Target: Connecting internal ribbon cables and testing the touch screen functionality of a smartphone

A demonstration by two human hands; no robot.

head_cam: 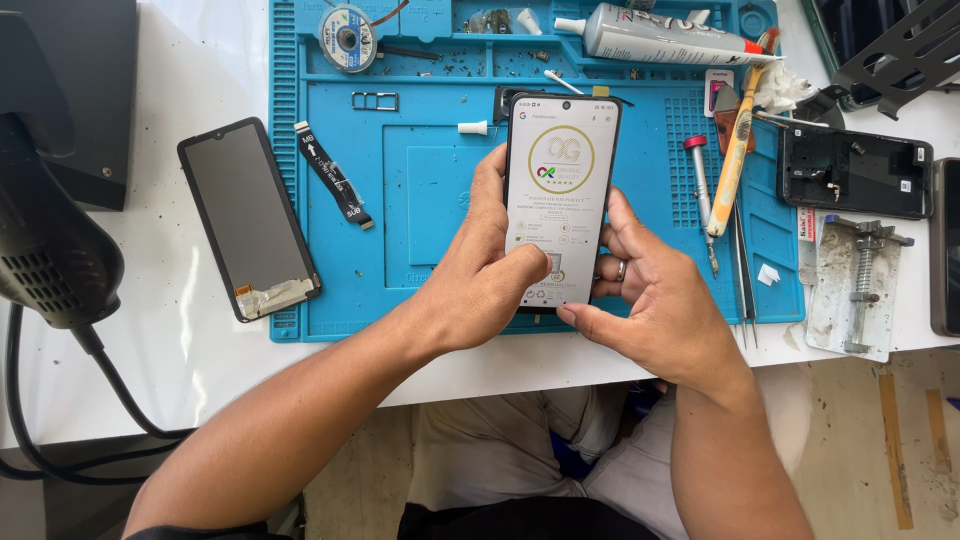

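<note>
Holding a lit, black-framed smartphone (558, 200) at frame centre, both hands are gripping it: left hand (480, 280) thumb pressing the screen, right hand (655, 305) cradling its edge; next calls for steady taps.

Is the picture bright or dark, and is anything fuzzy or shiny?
In the head view, the light is bright and even; the white table looks almost washed out. The phone held by the left hand and right hand is sharp, its lit screen without glare. The spare screen shows a dull sheen. Shadows are soft, and nothing looks blurred.
</note>
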